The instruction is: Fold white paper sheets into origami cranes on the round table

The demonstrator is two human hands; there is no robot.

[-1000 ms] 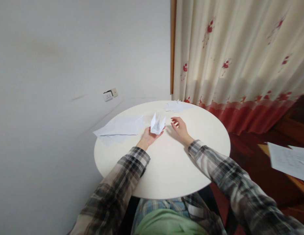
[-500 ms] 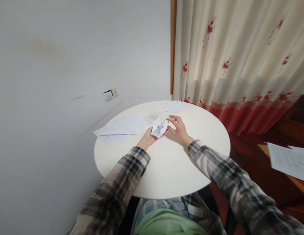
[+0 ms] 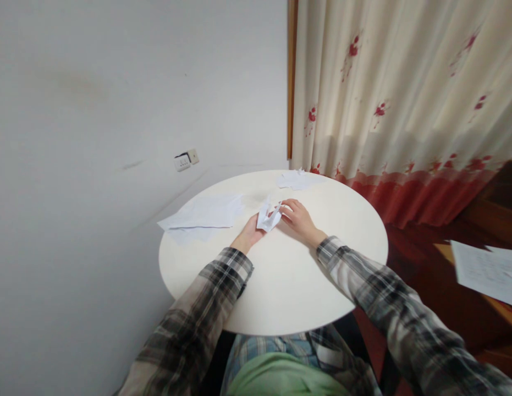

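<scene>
Over the middle of a round white table [image 3: 280, 286], my left hand [image 3: 249, 233] holds a small folded white paper [image 3: 269, 221] from its left and lower side. The paper has upright flaps with a gap between them. My right hand [image 3: 299, 219] is at the paper's right flap, its thumb and fingers closed on that edge. The fingers of my left hand are partly hidden behind the paper.
White sheets [image 3: 204, 212] lie at the table's left edge, near the wall. More paper pieces [image 3: 297, 179] lie at the far edge. Papers [image 3: 484, 269] rest on a wooden surface at the right. A curtain [image 3: 404, 110] hangs behind the table.
My right hand has closed its fingers on the paper's right flap. The flap now stands more upright, and the gap between the flaps looks wider.
</scene>
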